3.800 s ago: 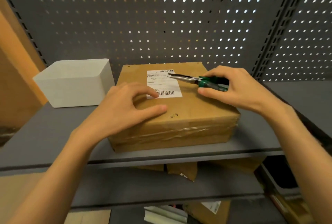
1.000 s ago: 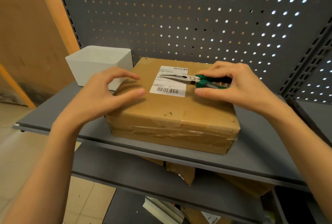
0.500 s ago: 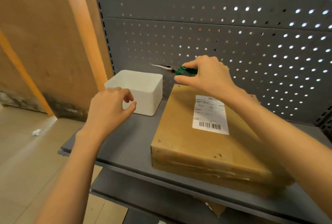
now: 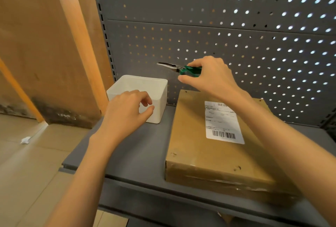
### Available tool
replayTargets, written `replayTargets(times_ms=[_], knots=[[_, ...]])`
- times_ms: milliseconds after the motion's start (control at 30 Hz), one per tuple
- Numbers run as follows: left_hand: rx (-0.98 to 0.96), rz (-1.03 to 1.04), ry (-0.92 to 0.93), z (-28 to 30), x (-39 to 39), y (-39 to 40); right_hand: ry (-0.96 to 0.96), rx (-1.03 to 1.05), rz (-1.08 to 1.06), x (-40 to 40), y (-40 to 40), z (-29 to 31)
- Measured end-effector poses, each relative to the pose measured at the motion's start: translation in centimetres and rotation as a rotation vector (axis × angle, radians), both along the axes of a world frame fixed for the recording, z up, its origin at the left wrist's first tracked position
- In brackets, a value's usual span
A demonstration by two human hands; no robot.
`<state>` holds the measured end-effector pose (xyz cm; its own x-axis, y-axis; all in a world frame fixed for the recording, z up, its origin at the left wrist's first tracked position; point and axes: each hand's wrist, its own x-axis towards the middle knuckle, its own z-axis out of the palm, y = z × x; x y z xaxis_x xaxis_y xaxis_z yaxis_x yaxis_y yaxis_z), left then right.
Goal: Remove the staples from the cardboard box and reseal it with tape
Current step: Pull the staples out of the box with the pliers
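Observation:
A flat cardboard box (image 4: 205, 155) with a white shipping label (image 4: 222, 123) lies on the grey shelf (image 4: 131, 157), its front side wrapped in clear tape. My right hand (image 4: 209, 77) grips green-handled needle-nose pliers (image 4: 179, 68) in the air beyond the box's far left corner, tips pointing left above the white bin (image 4: 158, 88). My left hand (image 4: 127, 114) hovers in front of the bin with fingers loosely curled, holding nothing. Small staple holes mark the box's top near its front edge.
The white open-top bin stands at the shelf's back left against the grey perforated back panel (image 4: 236, 35). A brown wooden board (image 4: 45, 45) leans at the left. Tiled floor lies below left, with a lower shelf under the front edge.
My right hand lifted the pliers off the box top and carried them left, over the bin. My left hand left the box and moved to the bin's front. The camera swung left.

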<state>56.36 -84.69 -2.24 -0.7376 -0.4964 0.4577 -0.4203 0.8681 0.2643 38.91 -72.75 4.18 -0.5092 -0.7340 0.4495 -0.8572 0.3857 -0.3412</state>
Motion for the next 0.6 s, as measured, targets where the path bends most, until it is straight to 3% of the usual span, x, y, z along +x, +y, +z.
replayTargets(times_ms=[233, 600], knots=[[0.061, -0.297, -0.016, 1.7, -4.9, 4.1, -0.056, -0.03, -0.199, -2.8, 9.0, -0.1], [0.068, -0.45, -0.217, -0.6, -10.6, 5.6, -0.071, 0.096, -0.385, -5.3, 18.3, -3.6]])
